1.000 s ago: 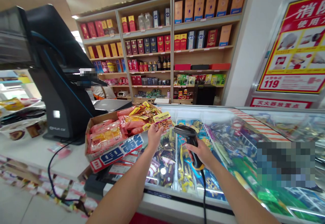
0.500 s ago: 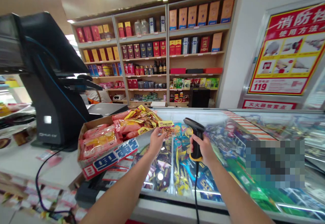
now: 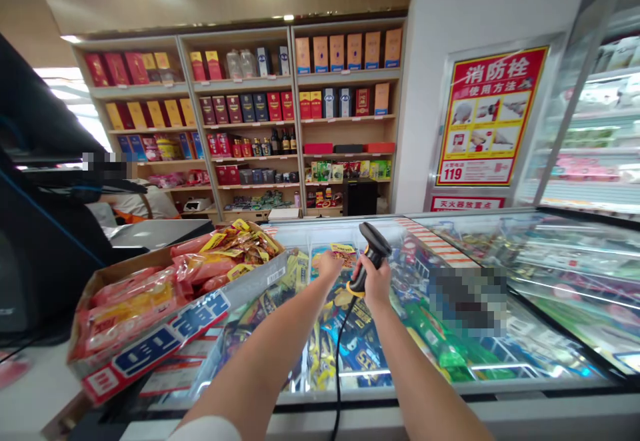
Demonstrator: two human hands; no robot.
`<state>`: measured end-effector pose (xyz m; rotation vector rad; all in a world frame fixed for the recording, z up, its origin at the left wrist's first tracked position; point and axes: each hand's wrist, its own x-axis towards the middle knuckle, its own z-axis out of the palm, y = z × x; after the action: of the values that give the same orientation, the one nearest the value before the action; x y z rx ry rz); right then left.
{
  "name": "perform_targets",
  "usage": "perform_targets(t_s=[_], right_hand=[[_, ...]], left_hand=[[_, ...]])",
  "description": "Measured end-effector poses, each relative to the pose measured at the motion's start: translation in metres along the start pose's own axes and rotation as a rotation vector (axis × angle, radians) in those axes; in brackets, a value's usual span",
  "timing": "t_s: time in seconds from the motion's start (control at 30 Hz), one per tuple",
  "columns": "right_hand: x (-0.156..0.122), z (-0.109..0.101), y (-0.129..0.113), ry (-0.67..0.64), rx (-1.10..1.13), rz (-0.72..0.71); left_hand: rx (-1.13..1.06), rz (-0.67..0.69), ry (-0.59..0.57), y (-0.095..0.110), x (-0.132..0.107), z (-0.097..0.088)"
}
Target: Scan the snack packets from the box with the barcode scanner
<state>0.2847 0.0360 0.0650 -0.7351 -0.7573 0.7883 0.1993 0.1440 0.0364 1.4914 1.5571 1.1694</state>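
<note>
A convenience store (boxed liquor on the wooden shelves point(image 3: 293, 114)), with a glass-topped freezer point(image 3: 400, 391) of snacks.

The only camera rides on the person's head and looks forward and down across a glass-topped chest freezer point(image 3: 525, 254), toward the wooden wall shelves point(image 3: 293, 121) on the far side of the shop. The left hand point(image 3: 327, 266) with its snack packet point(image 3: 343, 250) and the right hand point(image 3: 375, 284) with its barcode scanner point(image 3: 373, 244) sit near the lens, close to the middle of a very wide, curved picture. A fire-hydrant poster point(image 3: 493, 118) lands right of centre, and a cardboard box point(image 3: 150, 354) fills the lower left.
</note>
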Motion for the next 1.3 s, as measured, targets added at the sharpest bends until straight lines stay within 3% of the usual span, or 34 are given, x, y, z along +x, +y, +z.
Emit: perform_targets(t_s=[0.23,0.33,0.4,0.47,0.57,0.67,0.73,0.8,0.9,0.97,1.03,1.1,1.17,1.23,1.3], right_hand=[[-0.003,0.001,0.004,-0.046,-0.076,-0.017],[-0.005,0.002,0.002,-0.071,-0.091,-0.004],[-0.007,0.002,0.001,-0.085,-0.090,0.012],[-0.010,0.003,0.000,-0.126,-0.093,0.049],[-0.016,0.007,0.002,-0.237,-0.119,0.129],[-0.025,0.012,0.008,-0.348,-0.176,0.179],[-0.030,0.014,0.013,-0.400,-0.219,0.194],[-0.034,0.016,0.017,-0.442,-0.254,0.203],[-0.036,0.016,0.022,-0.486,-0.281,0.209],[-0.036,0.014,0.024,-0.495,-0.278,0.209],[-0.035,0.012,0.026,-0.486,-0.262,0.215],[-0.035,0.011,0.027,-0.478,-0.249,0.221],[-0.035,0.011,0.028,-0.481,-0.243,0.222],[-0.035,0.011,0.028,-0.486,-0.226,0.225],[-0.035,0.011,0.028,-0.490,-0.193,0.236]], left_hand=[[0.482,0.055,0.011,-0.001,0.003,-0.010],[0.528,0.122,0.056,-0.001,-0.004,-0.026],[0.522,0.192,0.089,0.001,-0.012,-0.046],[0.512,0.289,0.139,0.005,-0.022,-0.079],[0.575,0.402,0.259,0.008,-0.038,-0.148],[0.780,0.293,0.392,0.005,-0.048,-0.224],[0.912,0.142,0.351,-0.001,-0.051,-0.261],[0.996,0.032,0.230,-0.008,-0.050,-0.283],[1.000,0.012,0.093,-0.015,-0.048,-0.289],[0.910,0.057,0.175,-0.014,-0.046,-0.286],[0.753,0.119,0.347,-0.009,-0.046,-0.283],[0.548,0.186,0.495,-0.002,-0.045,-0.280],[0.281,0.226,0.558,0.003,-0.043,-0.272],[-0.066,0.200,0.538,0.006,-0.041,-0.256],[-0.421,0.100,0.433,0.006,-0.041,-0.233]])
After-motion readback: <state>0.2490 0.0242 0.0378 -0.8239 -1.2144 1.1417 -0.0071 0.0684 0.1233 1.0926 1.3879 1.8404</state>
